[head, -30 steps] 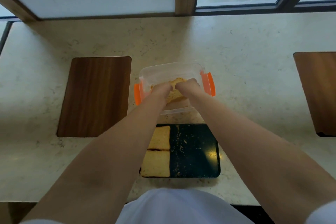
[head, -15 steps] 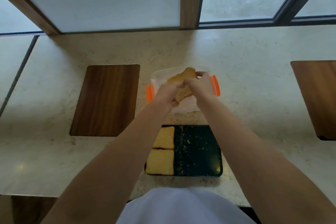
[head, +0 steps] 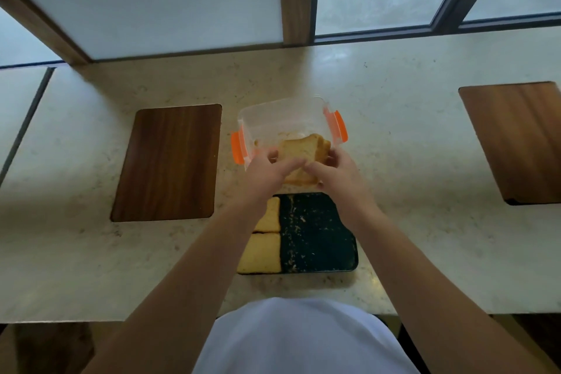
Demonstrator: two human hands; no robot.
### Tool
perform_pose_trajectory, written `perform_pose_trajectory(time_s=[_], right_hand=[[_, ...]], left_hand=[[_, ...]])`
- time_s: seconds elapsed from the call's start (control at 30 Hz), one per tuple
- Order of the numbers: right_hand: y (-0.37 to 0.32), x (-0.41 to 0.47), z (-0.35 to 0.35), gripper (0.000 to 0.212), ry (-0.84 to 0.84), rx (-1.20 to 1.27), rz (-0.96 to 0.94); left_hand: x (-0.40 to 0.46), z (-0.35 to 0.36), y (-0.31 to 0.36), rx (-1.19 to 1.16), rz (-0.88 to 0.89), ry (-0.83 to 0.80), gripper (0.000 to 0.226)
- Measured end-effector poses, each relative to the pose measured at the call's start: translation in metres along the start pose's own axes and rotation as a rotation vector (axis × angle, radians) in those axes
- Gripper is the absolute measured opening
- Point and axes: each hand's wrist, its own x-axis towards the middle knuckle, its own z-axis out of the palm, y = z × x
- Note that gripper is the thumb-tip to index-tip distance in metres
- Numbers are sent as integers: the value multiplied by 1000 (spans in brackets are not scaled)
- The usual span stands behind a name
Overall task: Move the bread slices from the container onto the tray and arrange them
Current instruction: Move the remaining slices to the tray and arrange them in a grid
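A clear plastic container (head: pixel 282 114) with orange clips sits on the counter beyond a black tray (head: pixel 315 237). Two bread slices (head: pixel 264 240) lie side by side along the tray's left edge, partly hidden by my left forearm. Both hands hold a small stack of bread slices (head: pixel 300 152) over the container's near rim: my left hand (head: pixel 267 171) grips it from the left, my right hand (head: pixel 331 173) from the right. The tray's right half is bare and dusted with crumbs.
A dark wooden board (head: pixel 168 161) is set into the pale stone counter (head: pixel 394 130) to the left, another wooden board (head: pixel 516 140) to the right. Windows run along the far edge. My white shirt fills the bottom of the view.
The bread stack has been lifted out of the container and drawn toward me, from deep inside it to over its near rim. The camera view has tilted and shifted.
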Motion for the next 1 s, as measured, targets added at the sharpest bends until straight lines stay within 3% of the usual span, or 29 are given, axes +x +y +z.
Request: perform_pose_trajectory(time_s=[0.13,0.23,0.4,0.63,0.77,1.0], right_hand=[[17,-23,-3,45,-37,-25,24],[34,-36,-5,50,-121,-74,64],[57,-48,-11,50,-293,-73,126],[82,-48,-29,41,-309,87,301],[97,-51,-35,35,-238,162,354],[111,-38,-48,35,46,167,530]], left_hand=[[-23,2,-20,26,-30,-23,114],[-32,4,-41,38,-98,-52,126],[-38,9,-73,48,-243,-102,124],[-40,23,-95,37,-306,-117,121],[-43,27,-102,39,-305,-117,120],[-38,21,-105,103,-282,-71,106]])
